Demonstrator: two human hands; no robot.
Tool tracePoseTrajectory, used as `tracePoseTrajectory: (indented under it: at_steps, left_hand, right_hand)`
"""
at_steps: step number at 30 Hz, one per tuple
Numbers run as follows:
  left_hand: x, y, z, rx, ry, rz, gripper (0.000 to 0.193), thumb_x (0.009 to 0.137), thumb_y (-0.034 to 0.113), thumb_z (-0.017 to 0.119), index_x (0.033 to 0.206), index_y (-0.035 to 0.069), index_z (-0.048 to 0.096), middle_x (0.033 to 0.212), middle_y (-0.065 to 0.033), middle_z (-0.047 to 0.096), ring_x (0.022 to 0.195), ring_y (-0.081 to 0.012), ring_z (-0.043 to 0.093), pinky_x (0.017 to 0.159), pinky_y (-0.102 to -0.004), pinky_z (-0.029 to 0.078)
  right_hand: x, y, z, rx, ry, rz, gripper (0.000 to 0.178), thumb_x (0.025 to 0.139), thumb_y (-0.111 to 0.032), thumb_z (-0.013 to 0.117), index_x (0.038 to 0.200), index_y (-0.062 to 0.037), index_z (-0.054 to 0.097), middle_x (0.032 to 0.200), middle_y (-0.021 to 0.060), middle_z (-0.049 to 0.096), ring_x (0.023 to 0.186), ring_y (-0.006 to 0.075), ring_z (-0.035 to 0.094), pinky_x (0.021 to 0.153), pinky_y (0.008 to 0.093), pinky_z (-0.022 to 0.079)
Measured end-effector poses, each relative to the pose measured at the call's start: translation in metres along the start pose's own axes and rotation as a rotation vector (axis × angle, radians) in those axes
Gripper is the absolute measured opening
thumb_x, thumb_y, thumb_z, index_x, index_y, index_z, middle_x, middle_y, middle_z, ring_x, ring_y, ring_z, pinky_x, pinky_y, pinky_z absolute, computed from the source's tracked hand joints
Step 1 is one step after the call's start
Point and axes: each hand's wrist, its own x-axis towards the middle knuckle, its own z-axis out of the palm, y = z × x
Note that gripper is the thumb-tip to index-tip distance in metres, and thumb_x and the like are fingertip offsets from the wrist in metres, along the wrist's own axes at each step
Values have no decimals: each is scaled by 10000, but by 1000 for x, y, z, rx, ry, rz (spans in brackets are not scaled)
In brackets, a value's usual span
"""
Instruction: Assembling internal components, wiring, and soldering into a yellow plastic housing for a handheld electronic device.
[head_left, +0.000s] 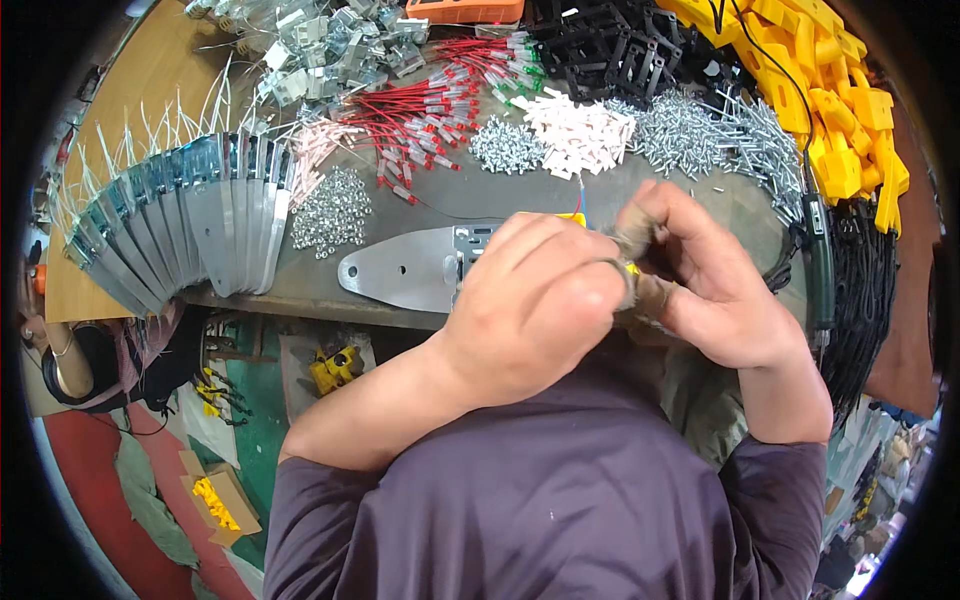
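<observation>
My left hand (545,305) is closed, its back toward me, over the right end of a flat grey metal plate (400,270) with a rounded, holed tip. My right hand (725,285) is closed too, its thumb and forefinger wrapped in worn tape or finger covers and meeting the left fingertips. A small yellow bit (632,268) shows between the fingertips; the fingers hide what it belongs to. Just behind the left hand a yellow and blue part (575,218) peeks out, with a thin red and blue wire rising from it.
Behind lie piles of screws (680,135), white sleeves (580,130), red-wired indicator lights (430,110), nuts (330,212) and black brackets (630,50). Similar grey plates (190,220) stand fanned at left. Yellow housings (840,110) and a dark screwdriver-like tool (820,260) are at right. Another person's arm (70,365) shows far left.
</observation>
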Motion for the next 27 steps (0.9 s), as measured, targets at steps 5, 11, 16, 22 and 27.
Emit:
tracePoseTrajectory:
  at_steps: [5,11,16,22,27]
  left_hand:
    - [-23,-7,3,13,113,-94,225,654,20,759,843,39,640,914,-84,654,837,-278,625,787,-402,496]
    - [-41,-7,-7,153,18,-140,234,687,14,776,897,42,677,919,-65,655,924,-249,581,916,-435,458]
    - [-51,-14,-5,116,23,-105,181,712,3,767,869,38,683,916,-73,652,910,-255,572,918,-442,466]
    - [-45,-14,-5,74,23,-172,203,712,-5,762,899,27,687,878,-83,656,905,-269,598,954,-445,449]
    - [-42,-17,-7,19,-51,-167,184,720,12,756,888,33,685,780,-59,681,762,-255,653,993,-453,414]
  right_hand:
    - [1,9,7,-564,108,-195,170,763,64,627,917,16,574,853,112,482,775,257,493,688,317,421]
    - [-5,6,7,-529,94,-214,182,765,74,629,920,-5,574,803,98,492,694,249,506,601,340,413]
    - [-8,9,11,-529,184,-94,143,768,97,614,880,12,591,771,83,521,651,175,516,583,309,416]
    - [-8,27,19,-282,208,-65,128,767,77,645,877,13,666,785,95,627,693,166,617,630,262,493]
    - [-5,26,16,-511,190,-192,176,741,71,665,898,-4,684,713,102,621,635,214,630,596,278,502]
